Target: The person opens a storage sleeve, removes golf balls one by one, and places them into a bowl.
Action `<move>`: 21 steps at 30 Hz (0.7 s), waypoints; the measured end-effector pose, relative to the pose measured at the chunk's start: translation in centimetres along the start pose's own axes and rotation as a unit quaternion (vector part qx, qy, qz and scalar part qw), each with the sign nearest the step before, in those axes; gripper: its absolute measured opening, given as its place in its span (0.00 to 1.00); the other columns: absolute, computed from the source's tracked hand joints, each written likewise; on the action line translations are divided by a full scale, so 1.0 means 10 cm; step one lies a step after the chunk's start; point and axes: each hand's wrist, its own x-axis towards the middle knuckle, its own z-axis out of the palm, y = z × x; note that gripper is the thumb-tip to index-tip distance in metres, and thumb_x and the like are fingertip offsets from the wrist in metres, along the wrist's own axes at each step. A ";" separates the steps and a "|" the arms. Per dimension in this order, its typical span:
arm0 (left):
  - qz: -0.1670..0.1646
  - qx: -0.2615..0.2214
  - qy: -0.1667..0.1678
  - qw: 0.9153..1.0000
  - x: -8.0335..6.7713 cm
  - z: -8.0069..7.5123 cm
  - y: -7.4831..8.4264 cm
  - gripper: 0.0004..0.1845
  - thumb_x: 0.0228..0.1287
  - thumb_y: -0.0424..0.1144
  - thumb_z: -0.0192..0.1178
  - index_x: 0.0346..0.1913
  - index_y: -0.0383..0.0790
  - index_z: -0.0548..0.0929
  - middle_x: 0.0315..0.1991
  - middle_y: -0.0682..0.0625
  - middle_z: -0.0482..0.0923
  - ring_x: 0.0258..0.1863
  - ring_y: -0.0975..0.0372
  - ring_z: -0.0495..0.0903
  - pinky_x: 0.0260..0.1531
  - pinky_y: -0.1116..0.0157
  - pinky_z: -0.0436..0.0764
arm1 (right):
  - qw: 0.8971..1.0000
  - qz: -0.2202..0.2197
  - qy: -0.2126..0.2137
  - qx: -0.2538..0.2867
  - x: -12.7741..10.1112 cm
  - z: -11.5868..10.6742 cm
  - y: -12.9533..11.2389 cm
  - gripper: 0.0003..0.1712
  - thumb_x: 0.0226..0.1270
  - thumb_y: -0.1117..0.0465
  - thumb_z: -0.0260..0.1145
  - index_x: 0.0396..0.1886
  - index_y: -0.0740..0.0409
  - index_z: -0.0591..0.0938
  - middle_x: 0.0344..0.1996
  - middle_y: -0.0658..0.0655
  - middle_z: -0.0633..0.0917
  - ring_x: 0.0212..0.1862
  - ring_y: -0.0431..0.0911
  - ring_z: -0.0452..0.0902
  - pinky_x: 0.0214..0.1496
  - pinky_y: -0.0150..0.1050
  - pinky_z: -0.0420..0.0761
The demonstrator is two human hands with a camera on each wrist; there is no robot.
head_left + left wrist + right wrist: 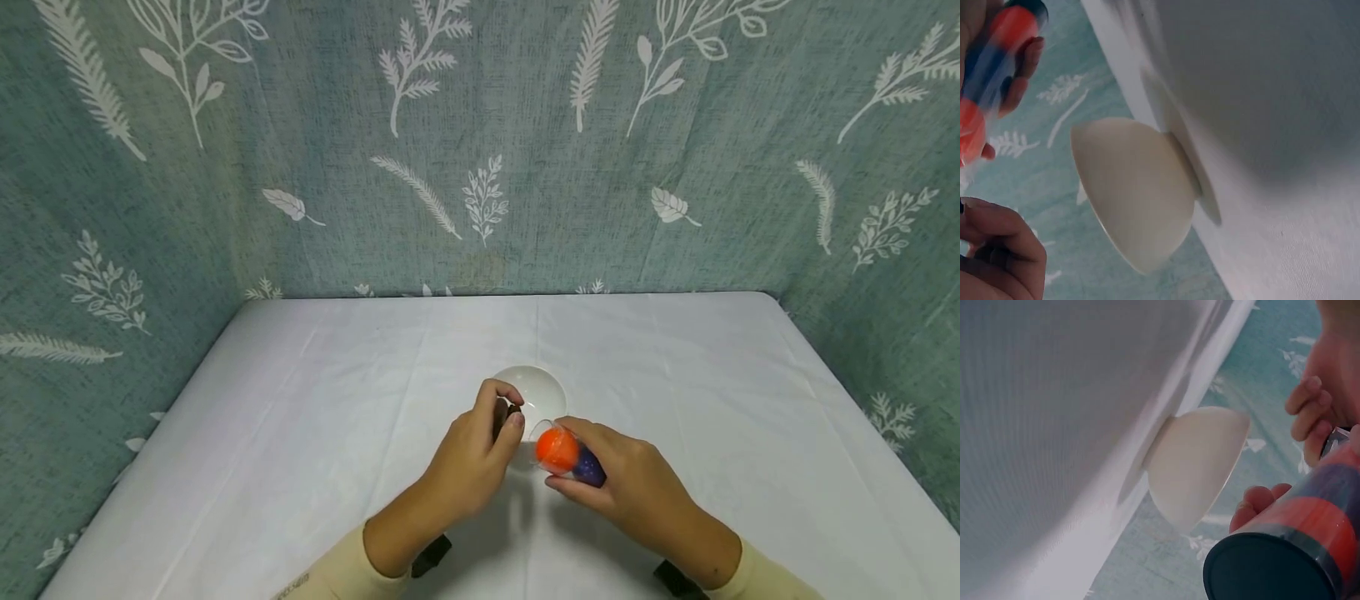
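A white bowl (534,386) stands upright on the white-covered table (300,433), just beyond both hands. My right hand (556,456) grips a clear container (583,467) lying on its side, with orange and dark blue contents and its mouth turned toward the bowl. The right wrist view shows the container's black end (1259,575) and the bowl (1197,462). My left hand (513,410) is curled beside the bowl's near rim and pinches a small dark object (501,417); what it is I cannot tell. In the left wrist view the bowl (1141,187) fills the middle, and the container (994,69) is blurred.
Teal curtains with white leaf prints (480,150) close the table in at the back and on both sides. White cloth stretches left and right of the bowl. Two dark objects (431,556) sit under my forearms at the near edge.
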 end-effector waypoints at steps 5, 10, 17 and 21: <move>0.004 -0.028 -0.016 0.999 0.00 -0.07 -0.02 0.10 0.76 0.41 0.50 0.55 0.48 0.67 0.30 0.60 0.73 0.24 0.67 0.72 0.27 0.69 0.75 | 0.998 0.049 -0.026 0.013 0.02 -0.05 0.01 0.33 0.56 0.43 0.77 0.57 0.53 0.80 0.45 0.49 0.88 0.38 0.37 0.84 0.41 0.37 0.87; 0.008 -0.031 -0.061 0.998 -0.05 -0.14 -0.07 0.13 0.75 0.45 0.54 0.56 0.49 0.68 0.37 0.62 0.75 0.28 0.66 0.76 0.27 0.69 0.77 | 0.996 0.072 -0.038 0.031 0.05 -0.08 0.02 0.34 0.54 0.46 0.79 0.58 0.52 0.79 0.44 0.48 0.88 0.38 0.35 0.82 0.42 0.36 0.87; -0.017 0.015 -0.083 0.996 -0.11 -0.22 -0.14 0.17 0.68 0.50 0.63 0.55 0.56 0.70 0.44 0.64 0.76 0.29 0.70 0.77 0.27 0.69 0.78 | 0.995 0.079 -0.031 0.057 0.07 -0.12 0.08 0.35 0.52 0.50 0.80 0.59 0.52 0.78 0.40 0.47 0.86 0.37 0.34 0.79 0.39 0.33 0.84; -0.019 0.026 -0.093 0.995 -0.12 -0.23 -0.19 0.20 0.65 0.52 0.66 0.54 0.54 0.72 0.47 0.62 0.78 0.26 0.71 0.77 0.27 0.69 0.78 | 0.994 0.087 -0.040 0.057 0.07 -0.14 0.10 0.33 0.55 0.49 0.79 0.60 0.51 0.78 0.40 0.47 0.86 0.36 0.34 0.78 0.38 0.33 0.83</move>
